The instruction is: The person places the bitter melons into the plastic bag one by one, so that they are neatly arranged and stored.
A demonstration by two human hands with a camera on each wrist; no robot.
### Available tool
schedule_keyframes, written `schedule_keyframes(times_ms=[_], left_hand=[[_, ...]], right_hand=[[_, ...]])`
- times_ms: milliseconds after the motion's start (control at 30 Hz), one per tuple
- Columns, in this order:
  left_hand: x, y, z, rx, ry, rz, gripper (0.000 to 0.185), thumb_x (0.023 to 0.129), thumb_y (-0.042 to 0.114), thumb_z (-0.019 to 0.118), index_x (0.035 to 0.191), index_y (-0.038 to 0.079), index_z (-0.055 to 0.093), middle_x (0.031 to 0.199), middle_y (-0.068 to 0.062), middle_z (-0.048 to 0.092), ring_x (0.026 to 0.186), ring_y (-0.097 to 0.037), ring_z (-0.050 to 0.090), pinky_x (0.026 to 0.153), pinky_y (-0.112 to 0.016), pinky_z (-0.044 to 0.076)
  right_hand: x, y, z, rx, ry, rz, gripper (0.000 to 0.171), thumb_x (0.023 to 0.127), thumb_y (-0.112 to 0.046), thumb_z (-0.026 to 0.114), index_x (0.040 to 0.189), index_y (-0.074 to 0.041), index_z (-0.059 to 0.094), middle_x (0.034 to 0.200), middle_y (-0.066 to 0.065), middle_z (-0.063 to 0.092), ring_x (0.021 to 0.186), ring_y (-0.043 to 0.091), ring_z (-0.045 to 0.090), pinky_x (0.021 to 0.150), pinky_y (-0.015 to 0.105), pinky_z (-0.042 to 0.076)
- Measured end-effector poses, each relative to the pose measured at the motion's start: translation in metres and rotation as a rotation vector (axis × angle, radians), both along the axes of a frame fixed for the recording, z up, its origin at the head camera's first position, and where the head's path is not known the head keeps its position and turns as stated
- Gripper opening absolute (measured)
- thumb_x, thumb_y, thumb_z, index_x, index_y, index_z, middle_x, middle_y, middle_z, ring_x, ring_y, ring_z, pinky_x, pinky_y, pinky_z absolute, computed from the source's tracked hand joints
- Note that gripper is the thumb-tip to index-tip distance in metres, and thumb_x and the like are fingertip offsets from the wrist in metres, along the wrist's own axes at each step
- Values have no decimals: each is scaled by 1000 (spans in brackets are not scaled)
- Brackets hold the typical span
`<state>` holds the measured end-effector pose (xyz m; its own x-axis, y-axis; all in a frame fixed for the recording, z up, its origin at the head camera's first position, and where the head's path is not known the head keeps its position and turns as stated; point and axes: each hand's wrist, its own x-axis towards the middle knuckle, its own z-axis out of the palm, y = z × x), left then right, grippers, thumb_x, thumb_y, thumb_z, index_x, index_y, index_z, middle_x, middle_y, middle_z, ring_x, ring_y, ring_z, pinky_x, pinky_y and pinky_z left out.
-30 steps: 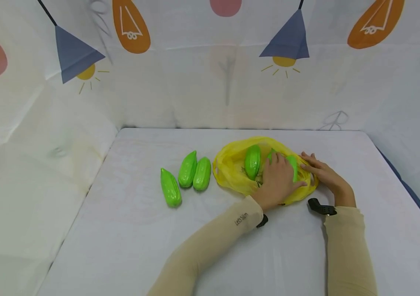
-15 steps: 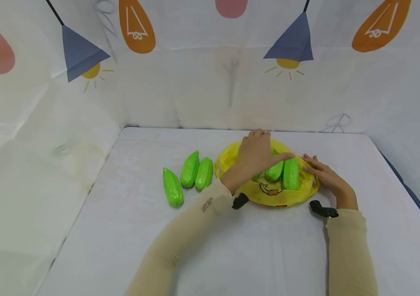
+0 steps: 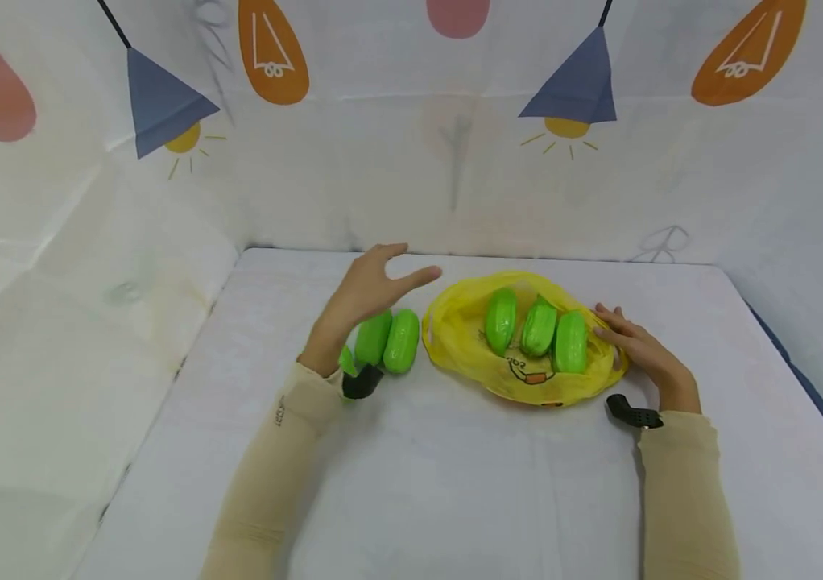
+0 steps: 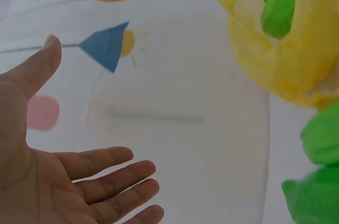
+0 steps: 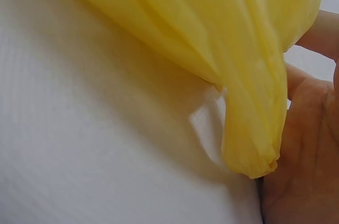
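Your left hand [image 3: 368, 288] hovers empty, fingers spread, over slick, light gourds [image 3: 388, 341] left of the bag [image 3: 455, 338]; grip mid-body

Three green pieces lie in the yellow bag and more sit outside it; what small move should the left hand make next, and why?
Probably lower the left hand onto the nearest green piece beside the yellow bag and grasp it. The hand hovers open and empty above that group, while the right hand rests at the bag's far edge.

The left hand [image 3: 364, 290] hides most of one green toy [image 3: 347, 360] on the table [image 3: 455, 483]; the right wrist view cuts off the yellow bag [image 5: 222, 49]. Whether the right hand's fingers [image 3: 610, 322] pinch that bag cannot be told.
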<state>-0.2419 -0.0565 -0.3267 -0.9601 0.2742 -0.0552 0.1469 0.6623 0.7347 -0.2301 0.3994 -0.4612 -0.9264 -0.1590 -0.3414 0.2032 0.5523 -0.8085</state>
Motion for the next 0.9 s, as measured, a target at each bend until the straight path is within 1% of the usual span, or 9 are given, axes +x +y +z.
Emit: schedule_keyframes(times_ms=[67, 167, 300, 400, 533, 667, 767, 900], left_hand=[[-2, -25, -7, 22, -28, 8, 94, 82, 75, 56, 154, 19, 33, 159, -1, 32, 149, -26, 24, 119, -51, 25], [-3, -59, -20, 23, -70, 4, 94, 83, 75, 55, 155, 20, 29, 160, 0, 30, 149, -28, 25, 118, -54, 25], [-4, -96, -40, 0, -130, -36, 93, 85, 70, 57, 157, 21, 23, 162, -2, 24, 149, -31, 21, 117, -58, 24], [-6, -116, -54, -15, -167, -88, 96, 86, 63, 62, 158, 20, 17, 164, -5, 17, 151, -32, 13, 118, -59, 20], [-9, -127, -69, -74, -211, -189, 110, 82, 52, 74, 159, 14, 6, 166, -11, 3, 152, -33, 1, 120, -60, 10], [-11, -126, -84, -150, -266, -273, 125, 75, 47, 82, 158, 8, -2, 165, -16, -7, 152, -36, -8, 120, -61, 4], [-10, -122, -91, -175, -297, -307, 131, 72, 46, 86, 157, 3, -4, 164, -20, -9, 151, -38, -8, 120, -60, 4], [-10, -116, -95, -191, -324, -331, 133, 69, 46, 87, 156, 1, -3, 163, -21, -7, 151, -39, -5, 121, -57, 5]], right_hand=[[0, -1, 0, 2, -2, -4, 74, 101, -45, 49, 158, -15, 13, 163, 2, -5, 146, 27, -28, 113, 64, -19], [-1, -2, -1, -2, -2, -8, 74, 101, -44, 49, 158, -14, 13, 163, 3, -5, 146, 26, -29, 113, 64, -19], [-1, -4, -2, -5, -1, -2, 73, 101, -44, 49, 158, -15, 14, 164, 3, -5, 146, 27, -28, 113, 64, -19], [0, -4, -1, -6, 1, -3, 74, 101, -44, 50, 158, -14, 14, 164, 3, -5, 146, 26, -28, 113, 64, -19], [2, -2, 1, -10, -4, -15, 75, 100, -45, 50, 158, -15, 13, 164, 2, -5, 146, 25, -28, 113, 64, -19], [4, -3, 0, -10, -8, -13, 77, 100, -47, 51, 158, -14, 14, 164, 2, -5, 146, 26, -28, 112, 64, -19], [3, -4, 0, -12, 1, -6, 77, 99, -47, 51, 158, -12, 15, 164, 4, -4, 146, 27, -28, 113, 64, -19], [2, -5, 1, -12, 16, -2, 77, 99, -46, 52, 158, -11, 15, 164, 5, -3, 146, 28, -27, 113, 64, -18]])
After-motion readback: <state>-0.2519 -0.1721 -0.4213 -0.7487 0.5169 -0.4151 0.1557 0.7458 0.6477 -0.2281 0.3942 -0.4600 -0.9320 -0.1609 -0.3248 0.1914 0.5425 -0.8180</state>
